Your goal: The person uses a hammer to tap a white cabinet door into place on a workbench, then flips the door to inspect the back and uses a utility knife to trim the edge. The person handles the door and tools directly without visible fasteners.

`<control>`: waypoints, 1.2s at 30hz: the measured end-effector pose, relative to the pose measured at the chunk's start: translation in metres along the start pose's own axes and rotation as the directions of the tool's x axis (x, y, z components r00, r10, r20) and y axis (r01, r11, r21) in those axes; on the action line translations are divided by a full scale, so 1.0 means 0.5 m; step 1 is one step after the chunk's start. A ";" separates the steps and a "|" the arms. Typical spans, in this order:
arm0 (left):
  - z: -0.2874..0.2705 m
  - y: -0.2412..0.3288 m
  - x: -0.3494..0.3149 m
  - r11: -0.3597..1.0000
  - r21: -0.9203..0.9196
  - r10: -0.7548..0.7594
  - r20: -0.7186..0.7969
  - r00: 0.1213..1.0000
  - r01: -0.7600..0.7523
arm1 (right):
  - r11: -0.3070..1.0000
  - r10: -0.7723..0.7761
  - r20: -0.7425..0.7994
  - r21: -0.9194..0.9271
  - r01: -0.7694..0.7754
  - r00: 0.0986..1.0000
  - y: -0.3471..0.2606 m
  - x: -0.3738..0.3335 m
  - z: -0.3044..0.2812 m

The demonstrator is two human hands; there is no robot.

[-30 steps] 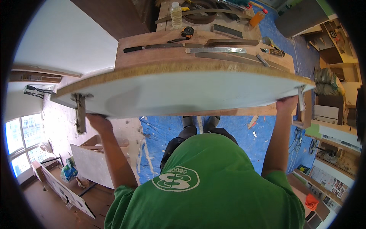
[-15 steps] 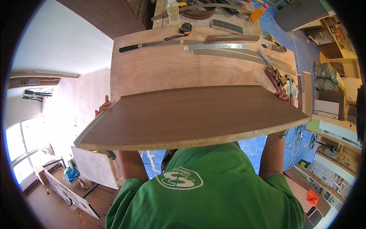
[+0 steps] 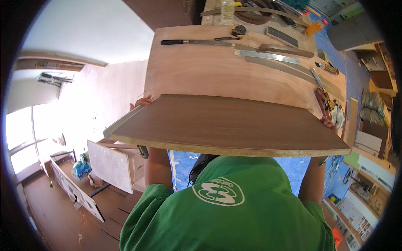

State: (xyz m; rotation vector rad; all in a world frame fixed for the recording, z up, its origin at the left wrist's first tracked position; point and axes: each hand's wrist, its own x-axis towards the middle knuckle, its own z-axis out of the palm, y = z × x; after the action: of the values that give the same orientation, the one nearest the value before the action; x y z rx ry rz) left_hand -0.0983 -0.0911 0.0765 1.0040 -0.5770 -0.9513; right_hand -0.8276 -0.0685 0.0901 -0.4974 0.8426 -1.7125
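Note:
A wide dark-brown wooden panel (image 3: 234, 125) with a rough pale front edge lies tilted across my front, its far edge over the plywood worktop (image 3: 188, 75). My left hand (image 3: 141, 101) grips its far left corner, fingers curled at the side. At the far right corner my right hand (image 3: 329, 123) closes on the edge, close beside a reddish-brown tool (image 3: 321, 101). Both forearms pass beneath the panel, which hides the palms. Dark clamp-like metal parts (image 3: 143, 152) show under the left end.
On the worktop lie a long black-handled blade (image 3: 197, 42), a shiny metal strip (image 3: 267, 57), a tape measure (image 3: 238, 31), a chisel (image 3: 316, 77), a utility knife (image 3: 328, 68) and curved wood strips. Bottles (image 3: 227, 12) stand behind. A pale board (image 3: 109, 165) leans at left.
The whole view has swung, so worktop and panel sit farther right. My left fingers, raised before, now lie lower over the panel's edge. The panel stays in both hands.

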 end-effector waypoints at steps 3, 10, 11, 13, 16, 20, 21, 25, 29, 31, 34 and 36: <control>-0.012 -0.007 0.010 0.999 -0.036 0.003 -0.012 1.000 -0.003 | 0.999 0.006 0.040 -0.045 -0.004 0.999 -0.004 0.007 -0.024; -0.010 -0.005 0.011 0.994 -0.102 -0.029 -0.044 0.999 0.025 | 0.996 0.005 0.033 -0.088 -0.002 0.999 -0.004 0.012 -0.029; -0.012 -0.003 0.009 0.997 -0.077 -0.011 -0.048 0.999 0.007 | 0.995 0.018 0.015 -0.099 -0.016 1.000 -0.003 0.011 -0.021; -0.004 -0.006 0.006 0.999 -0.040 0.016 -0.044 0.999 -0.018 | 0.996 -0.001 0.088 -0.086 0.008 0.996 -0.006 0.013 -0.039; 0.010 0.002 0.001 0.998 -0.064 -0.015 -0.081 0.997 0.010 | 0.996 0.005 0.129 -0.085 0.006 0.992 -0.008 0.010 -0.036; 0.007 -0.001 0.000 0.998 -0.064 -0.005 -0.043 0.999 0.003 | 0.992 0.006 0.099 -0.128 0.007 0.995 -0.015 0.000 -0.025; 0.005 0.000 -0.001 0.999 -0.053 -0.002 -0.039 0.999 0.000 | 0.991 0.047 0.068 -0.132 -0.038 0.997 -0.013 -0.008 -0.006; 0.004 0.017 -0.005 0.993 -0.080 -0.095 -0.055 0.994 0.090 | 0.940 0.269 -0.188 -0.164 -0.300 0.945 -0.051 -0.034 0.052; -0.013 -0.003 0.000 0.999 -0.027 -0.043 0.027 0.999 0.044 | 0.809 0.440 -0.319 -0.265 -0.525 0.840 -0.120 -0.010 -0.164; -0.022 0.005 -0.001 0.998 0.004 -0.057 0.071 0.996 0.056 | 0.772 0.532 -0.358 -0.166 -0.613 0.767 -0.115 -0.014 -0.151; 0.003 -0.009 -0.002 0.995 0.101 -0.034 0.078 0.996 0.026 | 0.804 0.496 -0.366 -0.148 -0.575 0.788 -0.141 -0.010 -0.239; -0.043 -0.014 -0.009 0.997 0.073 -0.021 0.144 0.989 0.010 | 0.738 0.623 -0.326 -0.058 -0.673 0.711 -0.119 0.009 -0.199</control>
State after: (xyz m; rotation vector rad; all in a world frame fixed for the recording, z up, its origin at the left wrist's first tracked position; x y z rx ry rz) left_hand -0.0864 -0.0792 0.0608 1.0105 -0.7302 -1.0290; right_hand -0.9369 -0.0364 0.0688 -0.0265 1.2151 -1.0546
